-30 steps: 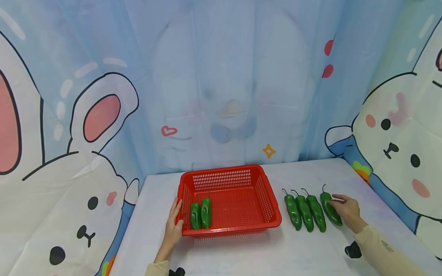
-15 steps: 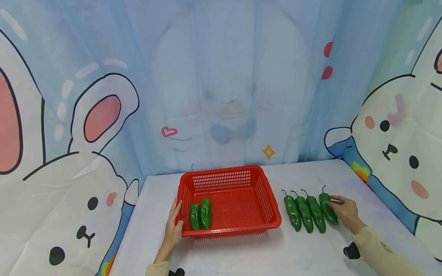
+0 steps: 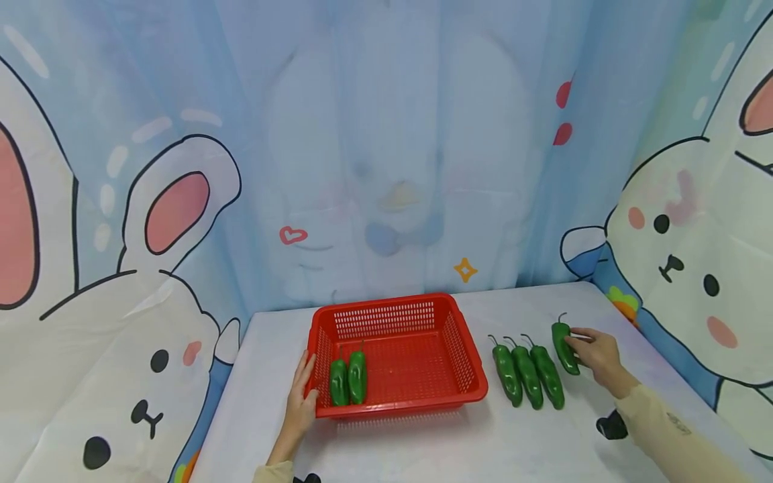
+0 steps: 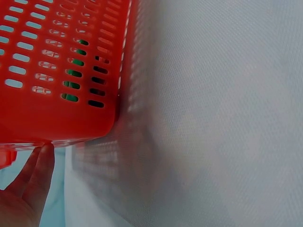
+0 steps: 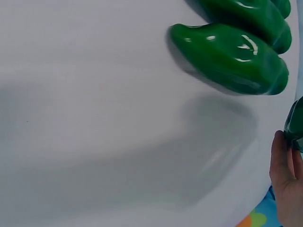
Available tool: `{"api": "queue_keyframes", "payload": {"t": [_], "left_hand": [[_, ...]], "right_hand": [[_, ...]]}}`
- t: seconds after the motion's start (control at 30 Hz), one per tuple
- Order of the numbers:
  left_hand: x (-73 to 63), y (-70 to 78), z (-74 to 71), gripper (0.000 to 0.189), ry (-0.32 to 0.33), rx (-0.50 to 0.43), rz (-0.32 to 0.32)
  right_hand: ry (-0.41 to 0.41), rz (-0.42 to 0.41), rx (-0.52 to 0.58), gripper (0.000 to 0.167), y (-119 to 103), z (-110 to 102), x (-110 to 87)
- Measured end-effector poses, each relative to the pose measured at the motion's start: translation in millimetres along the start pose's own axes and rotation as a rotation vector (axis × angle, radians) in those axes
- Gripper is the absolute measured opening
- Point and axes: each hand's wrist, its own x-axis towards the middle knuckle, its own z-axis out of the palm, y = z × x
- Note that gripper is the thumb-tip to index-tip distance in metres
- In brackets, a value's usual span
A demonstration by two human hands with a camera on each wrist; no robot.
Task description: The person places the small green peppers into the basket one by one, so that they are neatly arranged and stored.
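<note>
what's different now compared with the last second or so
The rightmost green chili pepper lay on the white tabletop; now the right hand pinches it and has lifted it clear. The left hand stays against the red basket, two peppers remain inside, and three other peppers stay in their row.

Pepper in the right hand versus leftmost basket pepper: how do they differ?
The held pepper is pinched by the right hand; the basket pepper lies in the red basket. In the head view, the held pepper slants; the basket pepper barely does. Both are green.
</note>
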Motion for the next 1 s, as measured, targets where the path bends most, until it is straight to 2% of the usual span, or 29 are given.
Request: {"api": "queue_keyframes", "payload": {"t": [0.1,0.23,0.33,0.4,0.67,1.0], "left_hand": [[-1.3,12.8,-0.8,0.066,0.002,0.006,-0.021],[-2.3,34.4,-4.1,0.063,-0.009,0.002,-0.059],[-2.5,39.9,-5.3,0.063,-0.018,0.012,-0.070],[-2.2,36.4,-4.5,0.063,-0.014,0.008,-0.064],[0.9,-0.9,0.9,0.067,-0.002,0.019,-0.038],[-0.2,-5.7,0.8,0.066,-0.010,-0.016,-0.007]], "right_hand": [[-0.011,-0.017,-0.002,0.052,-17,-3,-11.0],[-0.006,-0.031,0.000,0.052,-28,-5,-13.9],[-0.007,-0.029,0.006,0.052,-32,-6,-13.5],[-0.010,-0.027,0.012,0.052,-33,-5,-13.4],[-0.009,-0.026,0.021,0.050,-40,3,-16.8],[-0.048,-0.057,0.062,0.050,-56,18,-24.1]]}}
